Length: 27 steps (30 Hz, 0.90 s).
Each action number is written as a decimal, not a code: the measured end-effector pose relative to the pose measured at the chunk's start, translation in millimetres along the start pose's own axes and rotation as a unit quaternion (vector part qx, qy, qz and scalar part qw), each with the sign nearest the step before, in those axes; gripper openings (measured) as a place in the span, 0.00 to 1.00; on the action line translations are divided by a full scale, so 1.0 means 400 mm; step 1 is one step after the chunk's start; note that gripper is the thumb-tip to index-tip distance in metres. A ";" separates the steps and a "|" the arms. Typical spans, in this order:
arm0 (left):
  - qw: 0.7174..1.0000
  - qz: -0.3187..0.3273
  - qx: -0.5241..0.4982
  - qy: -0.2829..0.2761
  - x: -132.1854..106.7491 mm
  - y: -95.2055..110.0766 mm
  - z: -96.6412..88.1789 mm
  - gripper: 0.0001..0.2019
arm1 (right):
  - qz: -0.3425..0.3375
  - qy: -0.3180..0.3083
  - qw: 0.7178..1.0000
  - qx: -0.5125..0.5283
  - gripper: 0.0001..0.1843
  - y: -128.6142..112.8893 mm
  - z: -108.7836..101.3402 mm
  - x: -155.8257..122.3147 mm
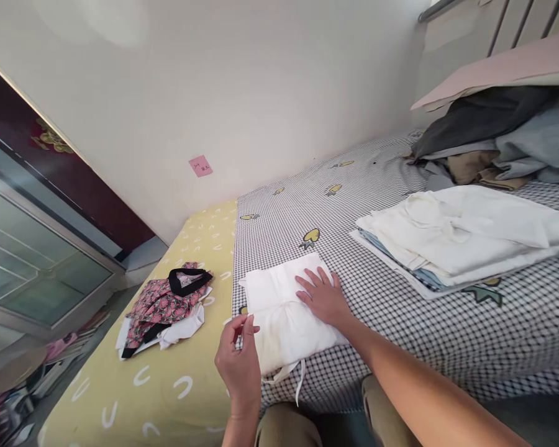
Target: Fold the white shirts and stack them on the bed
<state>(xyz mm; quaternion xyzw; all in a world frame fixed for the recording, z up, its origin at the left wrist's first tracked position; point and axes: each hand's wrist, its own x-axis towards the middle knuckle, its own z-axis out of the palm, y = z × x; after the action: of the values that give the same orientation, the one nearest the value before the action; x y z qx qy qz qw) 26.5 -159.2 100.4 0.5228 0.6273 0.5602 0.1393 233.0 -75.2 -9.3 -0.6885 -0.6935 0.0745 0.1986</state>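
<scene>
On the checked half of the bed cover (284,214), right in front of my knees (286,428), lies a folded white garment (270,285). My right hand (323,298) rests on its far right part, fingers spread, palm down, covering the cloth beneath. My left hand (240,357), well apart from the right, is at the near left edge, fingers curled toward the thumb; I cannot tell whether any cloth is caught between them. A thin tie (301,379) hangs from the near edge, its other end lost in the folds.

To my right, a stack of white clothes (456,239) mostly hides a bluish layer (386,247). Beyond it, a pink sheet (507,65), cut off by the right edge of my view, partly covers a dark grey heap (484,115). To my left, a floral garment (156,301) hides part of the white cloth (184,329) under it. The writing on the pink wall note (200,166) is too small to read.
</scene>
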 end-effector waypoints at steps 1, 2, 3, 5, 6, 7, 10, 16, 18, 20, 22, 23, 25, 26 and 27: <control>1.000 -0.001 0.004 0.002 0.001 -0.001 -0.001 0.18 | 0.001 -0.003 1.000 0.001 0.32 0.000 0.000 0.000; 1.000 -0.002 0.005 0.001 0.000 -0.003 0.000 0.18 | 0.001 -0.003 1.000 0.002 0.32 0.000 0.000 0.000; 1.000 -0.003 0.005 -0.003 -0.001 -0.004 0.001 0.18 | 0.001 -0.002 1.000 0.003 0.32 0.000 0.000 0.000; 1.000 0.004 0.001 -0.016 -0.004 -0.008 0.007 0.18 | 0.001 0.002 1.000 0.003 0.32 0.000 0.000 0.000; 1.000 0.013 0.000 -0.022 -0.006 -0.010 0.012 0.18 | 0.001 0.002 1.000 0.003 0.32 0.000 -0.001 0.000; 0.999 0.027 0.000 -0.027 -0.009 -0.013 0.018 0.17 | 0.001 0.002 1.000 0.004 0.32 -0.001 -0.002 -0.001; 0.993 0.104 0.020 -0.058 -0.012 -0.024 0.037 0.15 | 0.000 0.002 1.000 0.004 0.32 -0.002 -0.005 -0.003; 0.950 0.257 0.114 -0.132 -0.013 -0.041 0.075 0.14 | 0.005 -0.006 1.000 0.002 0.32 -0.005 -0.012 -0.004; 0.958 0.226 0.116 -0.134 -0.015 -0.043 0.085 0.14 | 0.007 -0.009 1.000 0.002 0.32 -0.006 -0.013 -0.004; 0.979 0.135 0.072 -0.134 -0.013 -0.047 0.093 0.12 | 0.005 -0.006 1.000 0.003 0.33 -0.005 -0.013 -0.004; 0.990 0.026 0.012 -0.137 -0.006 -0.053 0.100 0.12 | 0.003 -0.002 1.000 0.003 0.32 -0.004 -0.014 -0.004; 0.990 -0.021 -0.011 -0.141 -0.001 -0.057 0.102 0.13 | 0.003 -0.003 1.000 0.003 0.32 -0.004 -0.014 -0.004; 0.984 -0.081 -0.032 -0.152 0.009 -0.065 0.107 0.16 | 0.005 -0.007 1.000 0.002 0.32 -0.004 -0.016 -0.004; 0.982 -0.098 -0.036 -0.160 0.014 -0.070 0.109 0.18 | 0.006 -0.009 1.000 0.002 0.32 -0.004 -0.016 -0.004; 0.978 -0.115 -0.043 -0.170 0.018 -0.074 0.110 0.19 | 0.006 -0.009 1.000 0.001 0.32 -0.005 -0.017 -0.004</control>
<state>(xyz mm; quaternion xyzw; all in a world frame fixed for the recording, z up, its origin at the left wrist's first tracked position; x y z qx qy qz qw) 42.3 -123.7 63.5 0.5285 0.6254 0.4697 0.3302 233.8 -78.0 -2.5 -0.6920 -0.6909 0.0824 0.1926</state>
